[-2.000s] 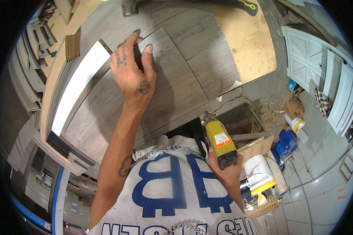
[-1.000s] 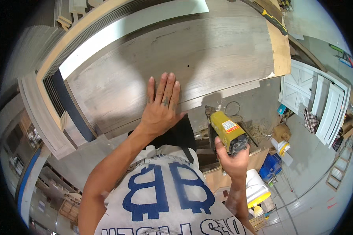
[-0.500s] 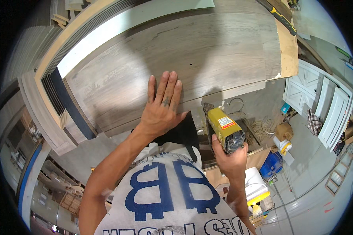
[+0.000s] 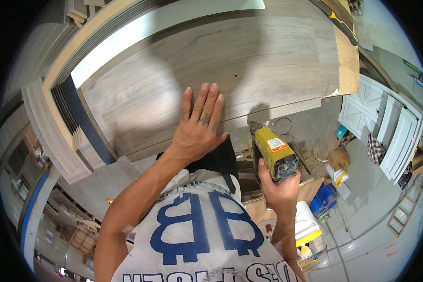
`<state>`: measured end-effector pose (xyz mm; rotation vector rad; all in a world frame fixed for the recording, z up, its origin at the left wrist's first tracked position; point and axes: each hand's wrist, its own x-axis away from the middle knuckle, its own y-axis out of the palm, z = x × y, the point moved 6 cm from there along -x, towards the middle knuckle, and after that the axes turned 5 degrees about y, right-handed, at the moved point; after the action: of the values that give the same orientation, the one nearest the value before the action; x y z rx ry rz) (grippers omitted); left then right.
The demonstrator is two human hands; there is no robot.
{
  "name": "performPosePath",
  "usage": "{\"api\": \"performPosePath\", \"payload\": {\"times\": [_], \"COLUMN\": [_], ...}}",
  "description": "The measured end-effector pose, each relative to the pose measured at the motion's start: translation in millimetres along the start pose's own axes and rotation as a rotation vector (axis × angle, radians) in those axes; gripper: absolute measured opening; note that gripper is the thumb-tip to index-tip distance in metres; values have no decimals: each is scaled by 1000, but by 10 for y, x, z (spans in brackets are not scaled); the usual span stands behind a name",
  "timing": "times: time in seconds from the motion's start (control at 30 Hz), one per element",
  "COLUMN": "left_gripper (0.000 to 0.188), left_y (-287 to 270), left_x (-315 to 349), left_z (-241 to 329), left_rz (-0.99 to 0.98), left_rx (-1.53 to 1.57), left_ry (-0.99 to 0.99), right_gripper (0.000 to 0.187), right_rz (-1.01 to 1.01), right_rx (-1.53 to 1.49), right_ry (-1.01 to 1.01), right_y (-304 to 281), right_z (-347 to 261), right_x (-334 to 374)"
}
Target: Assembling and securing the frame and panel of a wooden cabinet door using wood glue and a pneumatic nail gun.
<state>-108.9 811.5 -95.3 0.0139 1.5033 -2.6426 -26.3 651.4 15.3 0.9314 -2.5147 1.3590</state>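
My left hand (image 4: 199, 127) lies flat on a wood-grain board (image 4: 141, 108), its fingers stretched out near the front edge. A small dark hole (image 4: 235, 75) shows in the board beyond my fingertips. In my right hand (image 4: 279, 190) is a yellow-green and black power tool that looks like a nail gun (image 4: 271, 146); my fingers wrap round its grip, partly hidden under the body. Its nose reaches toward the board's front edge at the right; whether it touches cannot be made out.
Dark-edged panels (image 4: 87, 122) are stacked at the left. A yellow-and-black handled tool (image 4: 339, 27) lies at the far right corner. White panelled doors (image 4: 385, 122), a blue container (image 4: 324, 199) and a white bucket (image 4: 308, 223) stand on the right, with a cord on the floor.
My left hand, the board's hole and the nail gun have all shifted slightly to the right in the picture. My right hand keeps its hold on the nail gun.
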Motion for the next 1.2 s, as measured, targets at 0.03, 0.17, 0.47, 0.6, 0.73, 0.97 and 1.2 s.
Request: {"api": "performPosePath", "payload": {"times": [0.03, 0.17, 0.47, 0.6, 0.73, 0.97, 1.2], "left_gripper": [111, 114, 115, 117, 116, 103, 112], "left_y": [16, -1, -365, -344, -327, -304, -329], "left_x": [2, 100, 726, 748, 773, 830, 815], "left_z": [5, -57, -412, -424, -431, -450, -451], "left_rz": [-6, 10, 33, 29, 48, 46, 54], "left_rx": [14, 31, 17, 5, 26, 18, 47], "left_ry": [-4, -3, -79, -77, -71, -60, -53], "right_gripper": [10, 13, 37, 42, 41, 35, 26], "right_rz": [-1, -44, -140, -251, -223, -210, -220], "right_rx": [-3, -130, -52, -170, -133, -42, -57], "right_ry": [-6, 177, -207, -44, -68, -151, -46], "right_y": [7, 55, 407, 615, 653, 699, 741], "right_z": [-21, 23, -281, -249, -261, -365, -375], "right_x": [-10, -16, 282, 322, 345, 355, 376]}}
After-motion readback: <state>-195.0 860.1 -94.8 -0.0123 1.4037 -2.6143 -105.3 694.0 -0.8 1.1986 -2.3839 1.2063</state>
